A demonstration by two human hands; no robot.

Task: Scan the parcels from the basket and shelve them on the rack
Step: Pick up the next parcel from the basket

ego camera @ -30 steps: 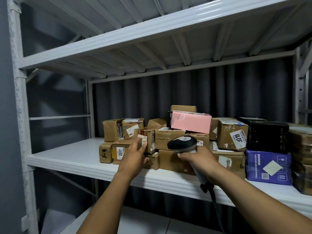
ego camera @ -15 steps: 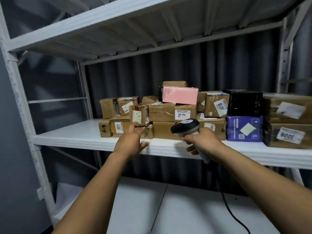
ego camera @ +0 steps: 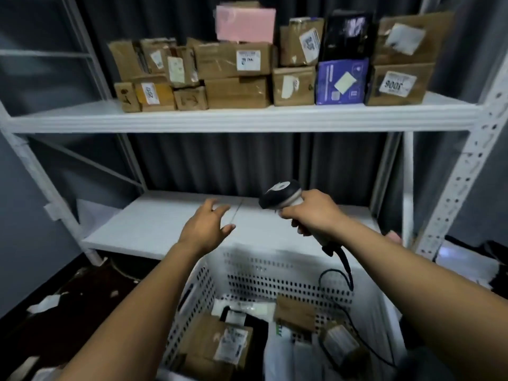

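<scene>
My left hand [ego camera: 204, 228] hangs in the air with its fingers spread, holding nothing, above the far rim of a white perforated basket [ego camera: 247, 273]. My right hand [ego camera: 313, 213] grips a handheld barcode scanner [ego camera: 280, 193], whose black cable [ego camera: 338, 276] drops into the basket. Inside the basket lie several parcels, among them a brown labelled box [ego camera: 217, 342] and a small cardboard box [ego camera: 295, 312]. Many parcels are stacked on the white rack's upper shelf [ego camera: 242, 119], with a pink box [ego camera: 246, 23] on top.
The rack's lower shelf [ego camera: 154, 221] runs behind the basket. A white perforated rack post [ego camera: 461, 171] rises at the right and a slanted post at the left. Scraps lie on the dark floor [ego camera: 68, 298] at the lower left.
The view has tilted down from the upper shelf to the basket. My left hand has come away from the shelved parcels and now hovers over the basket. The scanner stays in my right hand.
</scene>
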